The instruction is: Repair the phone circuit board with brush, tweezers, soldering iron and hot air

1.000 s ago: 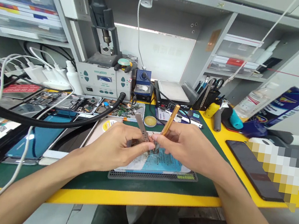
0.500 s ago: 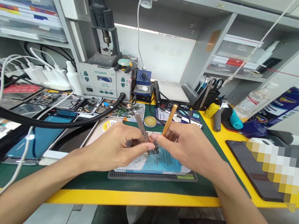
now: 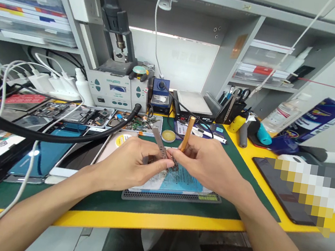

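My left hand (image 3: 132,160) is closed on a pair of grey metal tweezers (image 3: 159,142), whose broad end with holes points up and away. In my right hand (image 3: 209,159), a gold pen-like tool (image 3: 188,134) stands nearly upright between the fingers; its tip is hidden behind them. Under the fingertips of both hands is a small dark circuit board (image 3: 175,167), partly covered by them. It lies on a worn blue-and-white pad (image 3: 190,183), which rests on a grey perforated plate (image 3: 159,197). A round tin of yellowish paste (image 3: 168,136) stands just beyond my hands.
Phones and phone parts (image 3: 47,149) crowd the left of the green mat (image 3: 104,204). A black hose (image 3: 57,138) crosses above them. Behind stand a hot-air station (image 3: 115,91) and a soldering iron unit (image 3: 160,95). On the right lie a black phone (image 3: 284,190) and bottles.
The gold tool has shifted slightly left and leans less. My left hand and the tweezers stay nearly in place.
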{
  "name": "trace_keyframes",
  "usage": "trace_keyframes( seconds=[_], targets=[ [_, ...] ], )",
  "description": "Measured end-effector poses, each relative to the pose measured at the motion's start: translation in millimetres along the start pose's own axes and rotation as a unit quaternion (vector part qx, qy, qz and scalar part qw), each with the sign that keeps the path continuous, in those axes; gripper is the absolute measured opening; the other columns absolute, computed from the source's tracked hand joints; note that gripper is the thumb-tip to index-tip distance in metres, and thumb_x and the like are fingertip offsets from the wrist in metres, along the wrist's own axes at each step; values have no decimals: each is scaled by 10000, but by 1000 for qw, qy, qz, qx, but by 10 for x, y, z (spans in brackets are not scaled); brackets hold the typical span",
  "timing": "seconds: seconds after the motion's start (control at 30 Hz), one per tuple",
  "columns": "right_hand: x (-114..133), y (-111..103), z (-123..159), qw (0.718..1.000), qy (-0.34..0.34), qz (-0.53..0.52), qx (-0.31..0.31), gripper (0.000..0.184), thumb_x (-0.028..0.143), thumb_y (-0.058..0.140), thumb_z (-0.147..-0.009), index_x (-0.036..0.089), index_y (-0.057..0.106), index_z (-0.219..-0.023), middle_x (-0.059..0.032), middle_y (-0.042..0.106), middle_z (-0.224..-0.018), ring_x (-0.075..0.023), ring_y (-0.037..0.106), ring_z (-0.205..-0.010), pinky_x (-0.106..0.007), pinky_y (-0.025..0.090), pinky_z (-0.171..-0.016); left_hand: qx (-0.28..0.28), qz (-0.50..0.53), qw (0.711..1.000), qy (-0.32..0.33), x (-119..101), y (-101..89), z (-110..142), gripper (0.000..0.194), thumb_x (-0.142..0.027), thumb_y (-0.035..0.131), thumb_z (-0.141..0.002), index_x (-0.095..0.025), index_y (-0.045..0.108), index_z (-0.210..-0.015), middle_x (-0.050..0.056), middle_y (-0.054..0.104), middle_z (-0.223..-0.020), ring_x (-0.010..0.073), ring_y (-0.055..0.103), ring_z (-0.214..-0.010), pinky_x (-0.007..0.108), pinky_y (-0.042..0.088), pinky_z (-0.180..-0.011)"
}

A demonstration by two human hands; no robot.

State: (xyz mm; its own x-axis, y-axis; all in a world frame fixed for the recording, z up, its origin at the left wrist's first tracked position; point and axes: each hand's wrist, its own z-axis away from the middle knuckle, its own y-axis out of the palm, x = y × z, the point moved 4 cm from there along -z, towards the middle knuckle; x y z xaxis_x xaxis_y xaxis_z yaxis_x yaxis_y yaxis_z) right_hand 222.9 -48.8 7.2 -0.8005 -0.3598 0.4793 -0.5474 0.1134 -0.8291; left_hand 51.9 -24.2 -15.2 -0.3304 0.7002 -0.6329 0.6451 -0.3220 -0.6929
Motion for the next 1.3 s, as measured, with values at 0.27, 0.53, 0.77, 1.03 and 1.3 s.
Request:
trace_keyframes(
  seconds=[0.27,0.53,0.77,1.03,1.3],
  targets=[
    [-13,26,-16,999,-12,30,-2,372,395,605,-957,195,510,-658,19,538,-533,-116,423,-476,-274,233,-517,-10,-2,1000,13,-6,-12,-2,308,-348,610,-960,-146,750,-775,16,703,-685,117,593,-616,214,423,-565],
    [-23,40,-36,999,-30,32,-19,364,385,592,-969,199,499,-670,28,510,-527,-114,410,-472,-269,244,-533,-5,7,1000,2,5,2,-5,305,-347,609,-957,-147,760,-784,1,698,-670,100,562,-588,214,402,-549],
    [-57,100,-79,999,-27,36,-18,373,437,554,-994,201,516,-708,17,549,-579,-125,431,-501,-269,251,-542,-10,0,1000,11,-2,-5,-2,324,-364,601,-958,-148,741,-760,12,692,-663,121,596,-621,215,432,-568],
    [-60,160,-127,999,-24,36,-12,393,453,516,-1013,202,489,-711,18,543,-604,-130,429,-534,-283,219,-541,-20,-11,1000,17,-9,-16,-6,339,-383,594,-956,-152,725,-744,10,671,-638,130,597,-637,215,447,-583],
    [-56,186,-160,1000,-11,14,-16,429,430,537,-998,197,426,-655,36,486,-576,-110,373,-535,-275,223,-549,-24,-9,999,25,-6,-13,-11,327,-359,607,-950,-157,716,-717,14,697,-666,131,617,-642,214,446,-592]
  ],
)
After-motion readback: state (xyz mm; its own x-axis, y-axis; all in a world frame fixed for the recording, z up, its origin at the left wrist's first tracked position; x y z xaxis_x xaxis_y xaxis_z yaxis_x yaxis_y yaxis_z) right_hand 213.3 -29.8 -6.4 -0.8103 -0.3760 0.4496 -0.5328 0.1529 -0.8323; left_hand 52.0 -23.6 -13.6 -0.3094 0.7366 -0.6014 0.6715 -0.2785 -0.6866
